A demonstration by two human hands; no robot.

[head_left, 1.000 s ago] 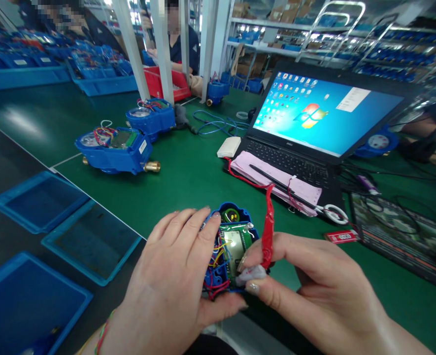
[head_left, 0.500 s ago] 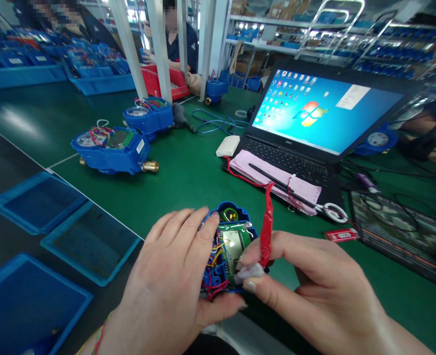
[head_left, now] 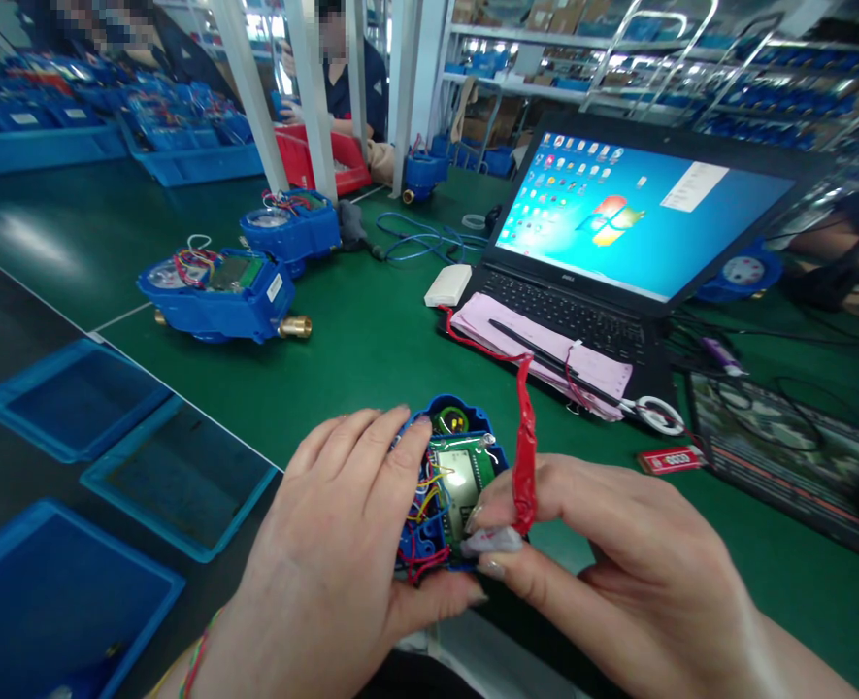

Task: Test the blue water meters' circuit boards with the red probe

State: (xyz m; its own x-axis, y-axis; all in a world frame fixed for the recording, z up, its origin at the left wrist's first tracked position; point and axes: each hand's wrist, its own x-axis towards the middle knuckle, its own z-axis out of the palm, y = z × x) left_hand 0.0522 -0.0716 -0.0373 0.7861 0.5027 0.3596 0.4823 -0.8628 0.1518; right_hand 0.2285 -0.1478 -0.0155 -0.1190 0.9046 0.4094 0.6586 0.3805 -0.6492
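Note:
My left hand point(head_left: 342, 544) is wrapped round a small blue meter housing point(head_left: 447, 476) at the near table edge. The housing is open on top, with a green circuit board and coloured wires showing. My right hand point(head_left: 618, 563) pinches a red clip point(head_left: 524, 466) with a whitish tip, pressed against the board's right side. A red wire runs from the clip back toward the laptop point(head_left: 618, 243).
Two blue water meters point(head_left: 217, 291) with brass fittings lie on the green mat point(head_left: 371, 340) at left. Blue lids point(head_left: 72, 398) lie at the near left. A pink paper with a pen point(head_left: 545, 354), a white box point(head_left: 448, 284) and cables lie by the laptop. People work beyond.
Both hands keep their grips; the view has shifted slightly, and the clip and housing have barely moved.

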